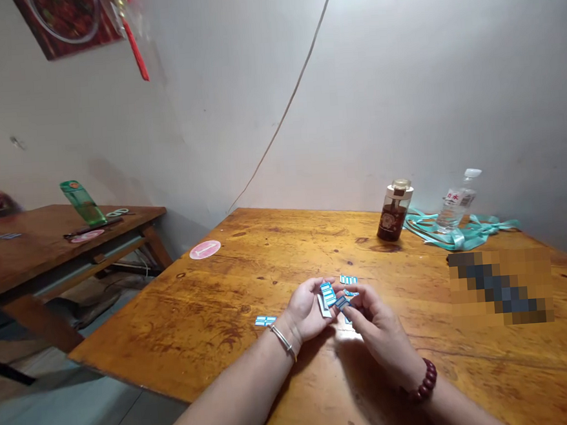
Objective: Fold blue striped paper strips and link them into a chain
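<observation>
My left hand (307, 311) is palm up above the table, its fingers curled around several small blue-and-white cards (328, 295). Beside it, my right hand (376, 319) pinches another small blue-and-white card (342, 303) between thumb and fingers, close to the left palm. On the table behind the hands lies a blue-and-white card (349, 279), and more such pieces are partly hidden under the right fingers. To the left of my left wrist rests one more blue-and-white card (266, 320). The print on the cards is too small to read.
The wooden table (175, 336) holds a dark-filled bottle (394, 211), a clear water bottle (459, 201) on teal ribbon (464, 238), a round pink sticker (205, 250) and a blurred-out dark object (501, 288). A second table (34, 256) at left carries a green bottle (83, 204).
</observation>
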The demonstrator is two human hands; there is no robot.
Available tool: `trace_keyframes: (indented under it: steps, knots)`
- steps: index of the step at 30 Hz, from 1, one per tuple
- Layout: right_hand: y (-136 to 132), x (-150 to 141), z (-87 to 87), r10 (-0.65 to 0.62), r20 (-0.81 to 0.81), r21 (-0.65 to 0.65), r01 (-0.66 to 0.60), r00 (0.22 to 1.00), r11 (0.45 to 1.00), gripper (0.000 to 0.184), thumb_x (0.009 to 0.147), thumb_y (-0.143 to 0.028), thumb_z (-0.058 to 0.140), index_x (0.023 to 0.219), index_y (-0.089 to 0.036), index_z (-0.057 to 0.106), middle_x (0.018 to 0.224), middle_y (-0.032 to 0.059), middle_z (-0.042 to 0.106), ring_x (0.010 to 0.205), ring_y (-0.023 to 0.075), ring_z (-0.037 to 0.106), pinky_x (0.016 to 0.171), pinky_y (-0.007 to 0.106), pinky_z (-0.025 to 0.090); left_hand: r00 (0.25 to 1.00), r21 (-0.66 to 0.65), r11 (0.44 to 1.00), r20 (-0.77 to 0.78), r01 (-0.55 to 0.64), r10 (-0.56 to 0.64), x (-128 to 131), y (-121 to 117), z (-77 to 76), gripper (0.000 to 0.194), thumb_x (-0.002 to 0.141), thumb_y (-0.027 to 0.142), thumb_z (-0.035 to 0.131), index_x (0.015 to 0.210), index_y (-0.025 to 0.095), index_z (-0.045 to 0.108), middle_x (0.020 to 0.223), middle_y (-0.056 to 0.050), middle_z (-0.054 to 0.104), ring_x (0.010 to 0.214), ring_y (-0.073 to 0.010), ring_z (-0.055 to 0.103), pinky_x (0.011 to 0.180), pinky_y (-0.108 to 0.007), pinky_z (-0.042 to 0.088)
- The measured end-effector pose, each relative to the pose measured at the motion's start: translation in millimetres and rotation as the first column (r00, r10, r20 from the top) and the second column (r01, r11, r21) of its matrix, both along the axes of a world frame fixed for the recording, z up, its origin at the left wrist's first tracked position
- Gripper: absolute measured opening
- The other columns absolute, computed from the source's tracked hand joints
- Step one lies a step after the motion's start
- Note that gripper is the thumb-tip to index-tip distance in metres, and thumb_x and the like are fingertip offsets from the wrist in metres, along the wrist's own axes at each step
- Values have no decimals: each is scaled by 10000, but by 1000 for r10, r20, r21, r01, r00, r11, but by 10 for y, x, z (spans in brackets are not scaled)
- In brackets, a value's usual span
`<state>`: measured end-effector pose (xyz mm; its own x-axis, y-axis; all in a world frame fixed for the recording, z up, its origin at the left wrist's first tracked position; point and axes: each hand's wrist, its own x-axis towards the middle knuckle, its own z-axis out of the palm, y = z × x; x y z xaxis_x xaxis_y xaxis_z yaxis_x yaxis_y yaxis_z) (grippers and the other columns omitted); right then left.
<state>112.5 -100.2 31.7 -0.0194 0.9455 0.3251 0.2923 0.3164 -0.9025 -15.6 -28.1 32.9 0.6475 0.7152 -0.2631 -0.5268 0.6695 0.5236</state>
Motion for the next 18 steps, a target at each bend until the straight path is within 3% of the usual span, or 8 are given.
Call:
trace_keyframes:
  steps: [2, 6, 12, 18]
  knots:
    - [27, 23, 0, 10, -81, -66, -16, 997, 998, 282, 782, -349, 431, 1009, -185, 462, 750, 24, 550, 613, 118, 497, 544, 231, 408, 1000, -15, 1000, -10, -9, 9, 50, -59, 25, 152, 735, 167, 420, 852, 118, 503, 750, -59, 564, 598, -113, 542, 505, -215, 406]
    - [49, 47, -14, 39, -72, -139, -49, 997, 989, 227, 773, -379, 436, 753, -164, 507, 665, 6, 505, 556, 101, 446, 513, 220, 389, 994, -52, 994, -41, -100, 98, 96, -98, 44, 171, 686, 69, 414, 838, 111, 481, 715, -59, 545, 604, -111, 544, 523, -208, 413]
    - [-61, -75, 20, 97, 156, -32, -94, 983, 995, 139, 789, -284, 433, 716, -187, 500, 710, 2, 532, 663, 124, 477, 623, 238, 391, 981, -51, 980, -30, -192, 191, 103, -72, -6, 218, 641, 1, 411, 817, 120, 462, 725, -54, 539, 630, -105, 544, 610, -225, 443]
    - [-111, -184, 20, 53, 297, 112, -90, 953, 990, 132, 773, -147, 419, 693, -198, 509, 826, 32, 517, 795, 151, 477, 713, 261, 384, 951, 23, 958, -113, -287, 287, 166, -138, 28, 313, 584, -58, 393, 820, 133, 468, 697, -30, 534, 605, -91, 536, 588, -198, 432]
